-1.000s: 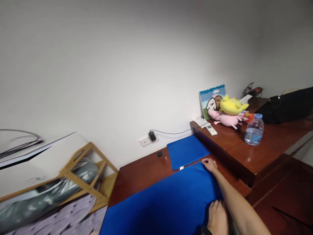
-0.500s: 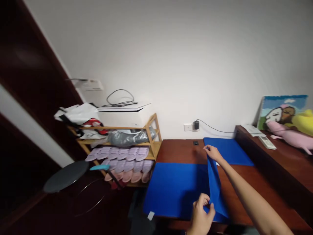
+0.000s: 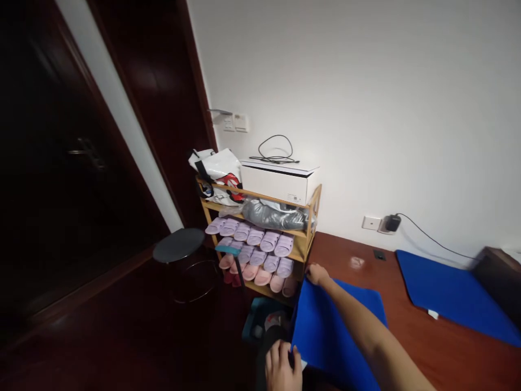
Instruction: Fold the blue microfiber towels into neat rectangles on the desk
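A blue mat (image 3: pixel 325 326) lies on the reddish-brown wooden desk (image 3: pixel 345 247), its left edge towards the shoe rack. My right hand (image 3: pixel 317 274) pinches the mat's far left corner, with the forearm crossing over the mat. At the near left corner, my left hand (image 3: pixel 283 365) has its fingers curled round the edge, beside a small white tag. A second blue mat (image 3: pixel 451 293) rests farther right on the desk, a white tag at its near edge.
Left of the desk stands a wooden rack (image 3: pixel 311 222) with lilac and pink slippers and a white box (image 3: pixel 274 182). A black round stool (image 3: pixel 179 244) and a teal bin (image 3: pixel 250 320) are on the floor. A black charger (image 3: pixel 393 222) is plugged into the wall.
The view has turned left. Both hands have gone from the mat's raised right edge to its left edge, and the right-hand fold is no longer seen.
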`<state>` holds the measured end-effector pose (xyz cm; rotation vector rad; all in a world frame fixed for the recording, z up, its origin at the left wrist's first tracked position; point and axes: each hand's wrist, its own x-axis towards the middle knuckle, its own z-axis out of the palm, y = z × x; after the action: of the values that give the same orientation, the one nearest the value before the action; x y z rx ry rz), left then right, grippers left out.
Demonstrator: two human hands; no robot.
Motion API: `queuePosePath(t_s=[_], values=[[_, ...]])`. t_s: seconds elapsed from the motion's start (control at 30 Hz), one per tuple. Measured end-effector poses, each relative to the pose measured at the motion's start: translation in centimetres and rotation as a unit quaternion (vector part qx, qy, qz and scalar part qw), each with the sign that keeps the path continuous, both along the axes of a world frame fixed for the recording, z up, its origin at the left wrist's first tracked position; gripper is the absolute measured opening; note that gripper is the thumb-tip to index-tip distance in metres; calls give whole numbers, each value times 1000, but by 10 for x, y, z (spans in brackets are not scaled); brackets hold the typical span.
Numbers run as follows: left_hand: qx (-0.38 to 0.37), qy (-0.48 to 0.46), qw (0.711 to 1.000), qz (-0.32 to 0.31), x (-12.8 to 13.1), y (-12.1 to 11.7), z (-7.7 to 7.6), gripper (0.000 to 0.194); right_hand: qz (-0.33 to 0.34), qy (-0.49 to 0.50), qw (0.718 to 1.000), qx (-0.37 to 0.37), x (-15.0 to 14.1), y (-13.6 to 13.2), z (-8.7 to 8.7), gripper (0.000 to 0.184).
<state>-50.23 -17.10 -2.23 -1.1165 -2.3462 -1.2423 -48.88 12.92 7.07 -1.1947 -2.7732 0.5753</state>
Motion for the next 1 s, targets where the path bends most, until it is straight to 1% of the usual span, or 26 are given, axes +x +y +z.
queuePosePath(t_s=[0.07,0.1,0.17,0.23,0.37,0.43,0.5,0.57,0.67,0.77,0.9,1.0], values=[[-10,-14,999,26,-8,1,-19,28,-4,-14,1000,12,-1,0,-15,29],[-15,-26,999,27,-10,3,-26,27,-3,-17,1000,15,0,2,-20,30],[-18,-39,999,14,-14,5,-37,25,3,-20,1000,14,2,10,-29,32],[-15,-31,999,6,-17,6,-45,24,8,-18,1000,7,3,18,-34,30],[-33,7,999,11,-18,4,-55,27,4,1,1000,-12,2,26,-42,29],[-49,4,999,18,-17,4,-56,27,2,19,1000,-22,1,26,-41,30],[-72,-23,997,22,-15,5,-52,29,5,39,999,-31,2,25,-36,31],[-101,-63,993,17,-15,5,-45,31,15,63,997,-41,6,24,-26,31],[-119,-128,985,5,-17,4,-29,35,37,97,993,-61,20,27,-1,28],[-87,-166,982,-21,-23,4,-13,39,53,129,987,-78,43,31,31,25],[-30,-171,982,-67,-31,8,3,37,70,174,978,-93,82,32,77,19],[24,-203,972,-114,-37,14,15,39,78,205,971,-95,115,27,107,18]])
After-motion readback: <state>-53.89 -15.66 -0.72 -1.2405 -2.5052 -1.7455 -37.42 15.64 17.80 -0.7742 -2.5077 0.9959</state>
